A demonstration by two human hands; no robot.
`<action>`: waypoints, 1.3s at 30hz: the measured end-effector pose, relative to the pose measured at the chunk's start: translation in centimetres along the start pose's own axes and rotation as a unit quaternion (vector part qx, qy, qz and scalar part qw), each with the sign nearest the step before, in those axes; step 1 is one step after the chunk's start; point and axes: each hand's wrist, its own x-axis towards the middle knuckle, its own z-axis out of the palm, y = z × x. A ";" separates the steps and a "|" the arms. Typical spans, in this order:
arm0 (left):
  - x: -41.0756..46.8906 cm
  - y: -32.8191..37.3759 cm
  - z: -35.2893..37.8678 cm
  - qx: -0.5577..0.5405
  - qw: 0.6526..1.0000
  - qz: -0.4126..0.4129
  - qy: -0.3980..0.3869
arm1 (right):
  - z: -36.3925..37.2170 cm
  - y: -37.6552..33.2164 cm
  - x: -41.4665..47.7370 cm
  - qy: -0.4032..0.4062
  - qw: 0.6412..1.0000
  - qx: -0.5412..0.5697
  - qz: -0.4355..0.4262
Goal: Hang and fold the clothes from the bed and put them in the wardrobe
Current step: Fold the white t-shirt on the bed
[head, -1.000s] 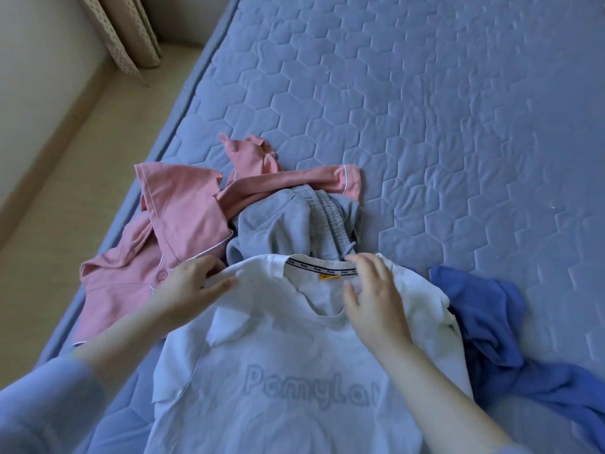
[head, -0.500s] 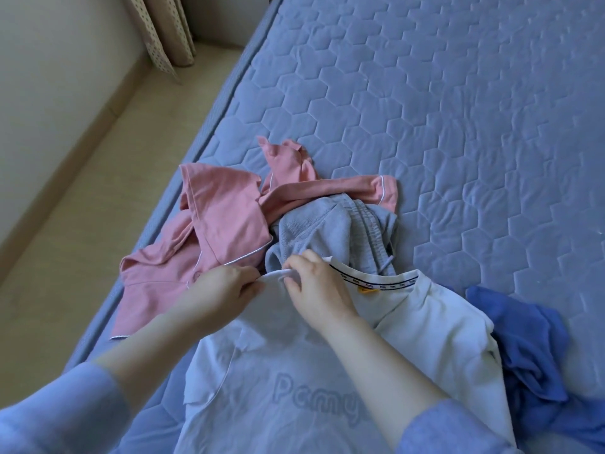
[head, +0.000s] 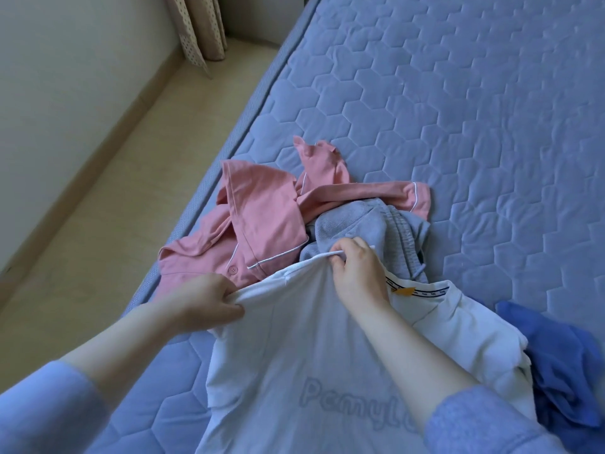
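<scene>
As the head camera supplies the only view, all entries come from it. Item: white T-shirt point(head: 294, 355), lying on the quilted blue bed point(head: 458, 109) directly in front of the person, lettered side up, collar at the far end, body running back toward the wearer and out of the lower edge, so its long axis points away from the person. Item: left hand point(head: 209, 303), fingers curled tight round a bunched fold at the shirt's left shoulder or sleeve edge. Item: right hand point(head: 357, 276), thumb and fingers pinching the same shoulder line just left of the collar; the cloth between the two hands is drawn into a taut ridge. The shirt's other shoulder lies slack to the right of the right hand, near a crumpled blue garment point(head: 563, 365); the right hand is the nearer to it, so spreading the shirt flat for folding would probably fall to that hand. Item: pink pyjama top point(head: 262, 224) and grey garment point(head: 366, 224), heaped beyond the collar, the shirt's far edge overlapping both. Item: curtain point(head: 196, 27), at the far corner beside the bed. No hanger or wardrobe shows.
</scene>
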 end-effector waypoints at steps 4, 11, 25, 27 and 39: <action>-2.1 -2.9 -0.5 0.044 0.997 -0.047 0.035 | 0.2 -0.2 0.2 -0.006 1.000 -0.015 0.018; -4.0 -4.4 0.4 -0.103 0.981 -0.098 0.130 | 1.2 -1.5 -0.5 -0.015 0.998 -0.039 0.047; -5.1 -5.0 0.8 -0.259 0.956 -0.101 0.093 | 8.1 -5.8 -5.4 -0.199 0.974 0.085 0.065; -5.3 -5.8 1.1 -0.265 0.953 -0.106 0.099 | 8.3 -5.8 -4.3 -0.218 0.973 0.062 0.052; -4.5 -9.2 5.5 -0.646 0.731 -0.145 0.161 | 9.4 -3.9 -4.4 -0.231 0.966 0.099 0.069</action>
